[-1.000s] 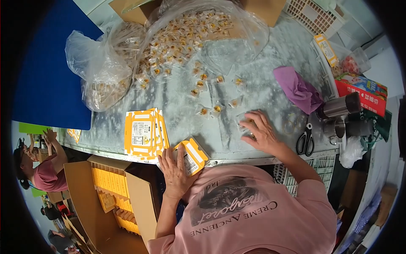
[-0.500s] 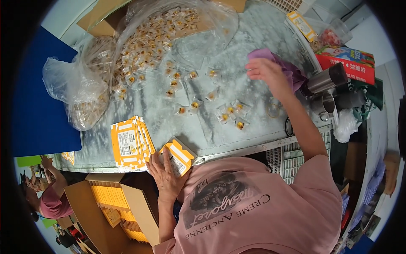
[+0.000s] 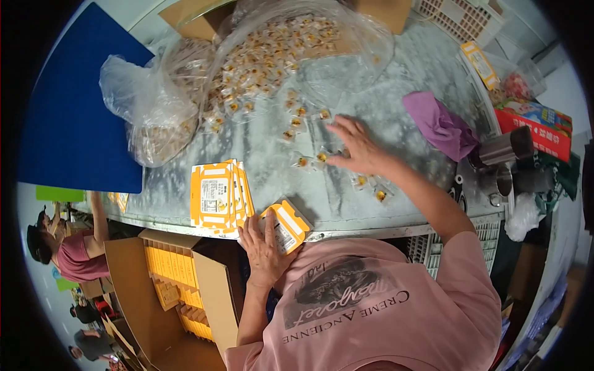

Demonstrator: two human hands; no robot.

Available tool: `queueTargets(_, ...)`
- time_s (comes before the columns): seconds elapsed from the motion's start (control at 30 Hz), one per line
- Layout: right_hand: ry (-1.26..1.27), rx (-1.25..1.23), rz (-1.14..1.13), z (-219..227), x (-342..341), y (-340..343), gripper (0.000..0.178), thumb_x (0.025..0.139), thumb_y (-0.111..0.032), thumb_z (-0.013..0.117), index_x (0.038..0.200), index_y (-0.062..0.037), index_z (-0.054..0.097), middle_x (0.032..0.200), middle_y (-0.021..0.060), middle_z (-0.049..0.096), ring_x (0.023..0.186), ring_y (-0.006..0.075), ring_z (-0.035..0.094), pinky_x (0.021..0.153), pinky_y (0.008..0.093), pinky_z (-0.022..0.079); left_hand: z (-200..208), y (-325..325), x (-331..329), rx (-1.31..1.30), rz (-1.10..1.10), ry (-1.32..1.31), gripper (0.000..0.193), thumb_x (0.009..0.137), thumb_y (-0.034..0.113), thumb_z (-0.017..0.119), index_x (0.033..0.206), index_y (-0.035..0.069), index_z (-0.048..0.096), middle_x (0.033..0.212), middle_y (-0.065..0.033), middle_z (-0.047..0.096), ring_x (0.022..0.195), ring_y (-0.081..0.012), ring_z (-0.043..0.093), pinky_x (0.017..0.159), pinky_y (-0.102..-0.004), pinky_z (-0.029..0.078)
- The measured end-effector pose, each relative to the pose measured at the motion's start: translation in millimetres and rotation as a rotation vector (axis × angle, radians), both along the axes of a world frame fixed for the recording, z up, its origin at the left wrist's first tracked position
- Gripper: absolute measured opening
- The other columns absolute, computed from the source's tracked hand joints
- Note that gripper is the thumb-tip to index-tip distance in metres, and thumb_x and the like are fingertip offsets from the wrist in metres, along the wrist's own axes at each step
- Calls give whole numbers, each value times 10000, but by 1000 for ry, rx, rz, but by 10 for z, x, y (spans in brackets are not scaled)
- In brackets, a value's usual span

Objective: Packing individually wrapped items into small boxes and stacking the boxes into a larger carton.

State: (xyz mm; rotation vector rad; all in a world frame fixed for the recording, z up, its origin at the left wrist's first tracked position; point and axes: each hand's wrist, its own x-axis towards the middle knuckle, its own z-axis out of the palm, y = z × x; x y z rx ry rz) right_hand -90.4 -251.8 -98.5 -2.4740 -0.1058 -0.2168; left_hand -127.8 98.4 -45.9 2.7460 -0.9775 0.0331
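Observation:
At the table's front edge, my left hand grips a yellow-and-white carton, its fingers across the printed face. Just left of it lies a stack of flat yellow carton blanks. Over the middle of the table, my right hand is open with fingers apart, close to a small clear-wrapped piece with a yellow-brown centre. Several such wrapped pieces lie around it, some partly hidden under the hand and wrist. Behind them, a big heap of wrapped pieces spills from a clear plastic bag.
A tied clear bag stands at left beside a blue panel. Below the table sits a cardboard box with yellow cartons inside. At right are a purple cloth and a steel tumbler. Other people work at far left.
My right hand has moved left and nearer, from beside the purple cloth to the scattered wrapped pieces. My left hand still grips the carton. The whole view has shifted.

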Motion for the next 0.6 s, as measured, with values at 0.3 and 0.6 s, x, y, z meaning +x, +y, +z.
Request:
queueTargets(0.3, 2, -129, 278, 242, -147, 308, 347, 895, -293, 689, 1153, -67, 641, 1345, 157, 464, 1329, 370, 370, 1134, 468, 296, -57, 37, 11, -22, 17, 30, 1116, 639, 457, 868, 1518, 64, 303, 1383, -274, 351, 1320, -457, 328, 1110, -655, 197)
queueTargets(0.6, 12, -172, 371, 164, 75, 627, 434, 914, -265, 655, 1255, -12, 564, 1325, 176, 507, 1261, 343, 452, 1083, 420, 375, -53, 26, 23, -33, 27, 55, 1111, 642, 449, 863, 1523, 77, 299, 1381, -273, 349, 1314, -459, 328, 1104, -663, 189)
